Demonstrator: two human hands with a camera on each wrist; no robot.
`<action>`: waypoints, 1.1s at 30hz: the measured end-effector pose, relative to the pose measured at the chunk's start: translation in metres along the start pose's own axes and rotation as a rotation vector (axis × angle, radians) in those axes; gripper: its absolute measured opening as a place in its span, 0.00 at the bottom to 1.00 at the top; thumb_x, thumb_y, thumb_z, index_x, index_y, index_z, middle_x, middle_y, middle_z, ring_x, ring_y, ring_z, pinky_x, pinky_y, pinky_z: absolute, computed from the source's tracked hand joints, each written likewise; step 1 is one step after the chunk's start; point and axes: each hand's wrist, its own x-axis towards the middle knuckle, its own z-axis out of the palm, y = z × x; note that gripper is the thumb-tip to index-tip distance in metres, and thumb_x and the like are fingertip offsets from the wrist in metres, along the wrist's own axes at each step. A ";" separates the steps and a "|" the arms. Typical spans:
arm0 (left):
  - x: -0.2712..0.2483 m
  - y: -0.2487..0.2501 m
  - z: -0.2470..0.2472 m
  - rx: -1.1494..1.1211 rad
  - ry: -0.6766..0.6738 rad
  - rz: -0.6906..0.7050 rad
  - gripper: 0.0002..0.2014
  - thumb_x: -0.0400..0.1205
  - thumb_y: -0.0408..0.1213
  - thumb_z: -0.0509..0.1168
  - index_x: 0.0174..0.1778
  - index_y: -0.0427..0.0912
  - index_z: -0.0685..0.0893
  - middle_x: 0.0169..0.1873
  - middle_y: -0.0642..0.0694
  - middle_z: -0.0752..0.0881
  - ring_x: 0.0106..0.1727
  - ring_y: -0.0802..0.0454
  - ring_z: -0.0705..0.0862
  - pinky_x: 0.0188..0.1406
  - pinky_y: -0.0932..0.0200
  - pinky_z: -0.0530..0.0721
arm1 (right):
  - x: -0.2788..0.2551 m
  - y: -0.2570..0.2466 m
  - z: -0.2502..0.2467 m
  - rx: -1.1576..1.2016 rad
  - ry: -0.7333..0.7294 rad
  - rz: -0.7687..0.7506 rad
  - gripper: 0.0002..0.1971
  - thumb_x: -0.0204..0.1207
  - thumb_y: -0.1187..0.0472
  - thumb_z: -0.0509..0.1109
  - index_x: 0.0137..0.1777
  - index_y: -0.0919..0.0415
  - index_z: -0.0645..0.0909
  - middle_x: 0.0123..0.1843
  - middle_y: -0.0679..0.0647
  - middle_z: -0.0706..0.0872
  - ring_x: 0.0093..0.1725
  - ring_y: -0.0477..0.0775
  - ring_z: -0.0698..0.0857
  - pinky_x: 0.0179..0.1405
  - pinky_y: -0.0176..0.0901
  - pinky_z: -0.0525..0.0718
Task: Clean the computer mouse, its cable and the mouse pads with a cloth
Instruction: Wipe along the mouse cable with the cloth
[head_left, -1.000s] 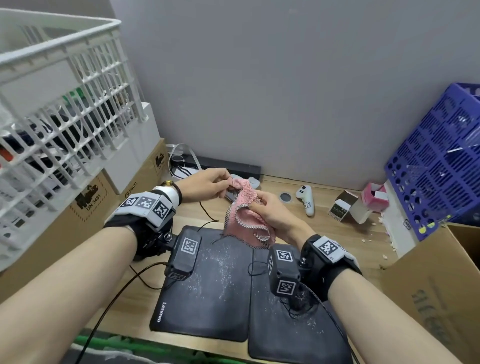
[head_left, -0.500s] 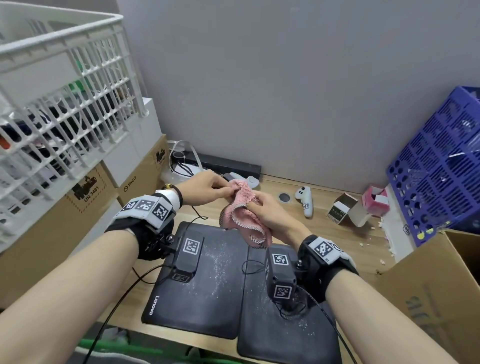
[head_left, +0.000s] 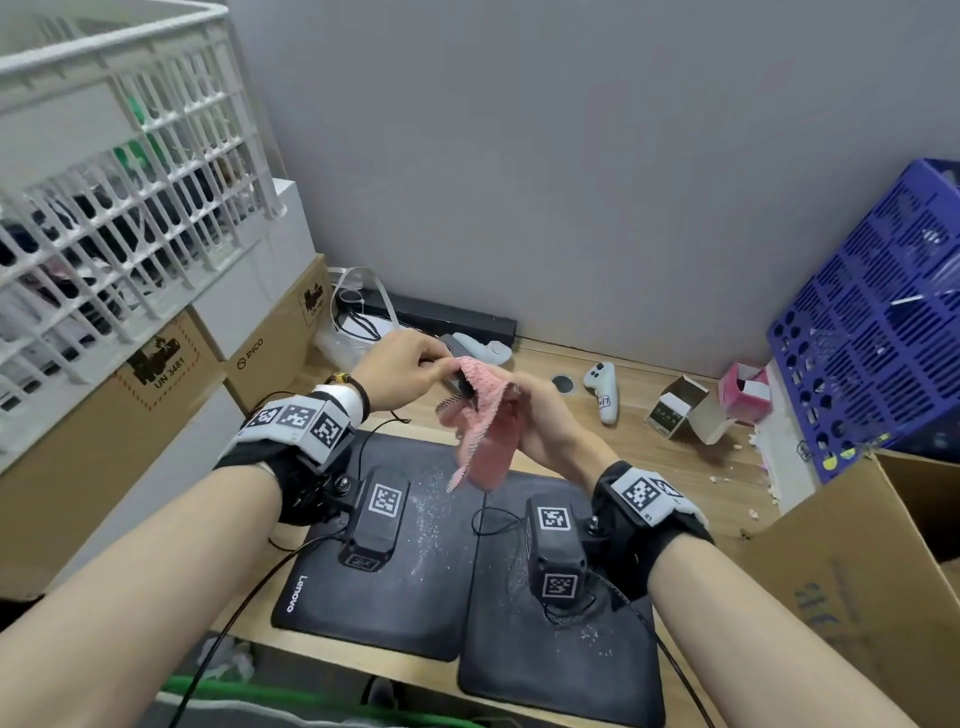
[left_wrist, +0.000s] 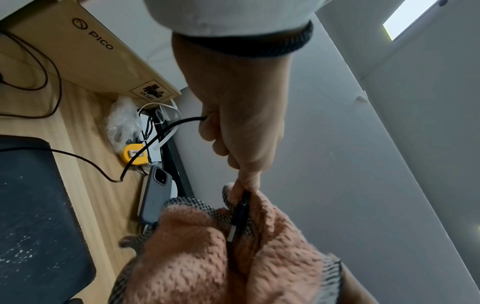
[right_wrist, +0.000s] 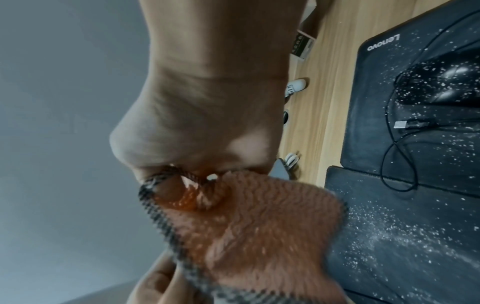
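Wiping the cable (left_wrist: 240, 214) end: plug now drawn clear of the pink cloth (head_left: 483, 431), pinched in left hand (head_left: 402, 366) fingers; right hand (head_left: 540, 426) curled round the cloth, above the far edge of two speckled mouse pads (head_left: 395, 618) on the bench. Likely pads next; mouse (right_wrist: 441, 86) on the right pad.

Both hands are raised above the wooden desk (head_left: 644, 415). The left hand (head_left: 400, 366) pinches a black cable (head_left: 464, 387) at its plug end, which pokes into a pink cloth (head_left: 485, 431). The right hand (head_left: 545, 421) holds the cloth, which hangs down from it. Two black mouse pads (head_left: 415, 597) lie side by side below, both speckled with white dust. A loop of thin cable rests on the right pad. Farther back lie a white controller (head_left: 602, 389) and small open boxes (head_left: 675, 410). A white crate (head_left: 119, 156) stands on the left and a blue crate (head_left: 878, 322) on the right.
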 end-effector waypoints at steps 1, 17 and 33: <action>-0.001 0.000 0.002 -0.003 0.013 0.001 0.13 0.84 0.45 0.65 0.40 0.43 0.91 0.23 0.61 0.79 0.30 0.72 0.78 0.29 0.74 0.68 | -0.002 0.000 -0.003 0.030 0.010 0.018 0.24 0.81 0.54 0.53 0.70 0.69 0.76 0.56 0.81 0.81 0.55 0.68 0.82 0.62 0.59 0.76; -0.003 0.004 0.001 -0.199 -0.154 -0.058 0.13 0.84 0.44 0.64 0.44 0.40 0.90 0.23 0.61 0.82 0.27 0.66 0.75 0.30 0.72 0.72 | 0.009 0.002 -0.010 -0.408 0.258 -0.045 0.15 0.76 0.56 0.75 0.57 0.65 0.84 0.50 0.61 0.91 0.44 0.50 0.88 0.48 0.47 0.86; -0.004 -0.023 -0.015 -0.376 -0.147 -0.082 0.09 0.83 0.39 0.67 0.37 0.45 0.87 0.26 0.63 0.85 0.30 0.70 0.81 0.35 0.78 0.73 | 0.030 0.014 0.004 -0.146 0.078 0.020 0.18 0.85 0.49 0.60 0.68 0.57 0.79 0.62 0.54 0.86 0.60 0.53 0.85 0.58 0.47 0.83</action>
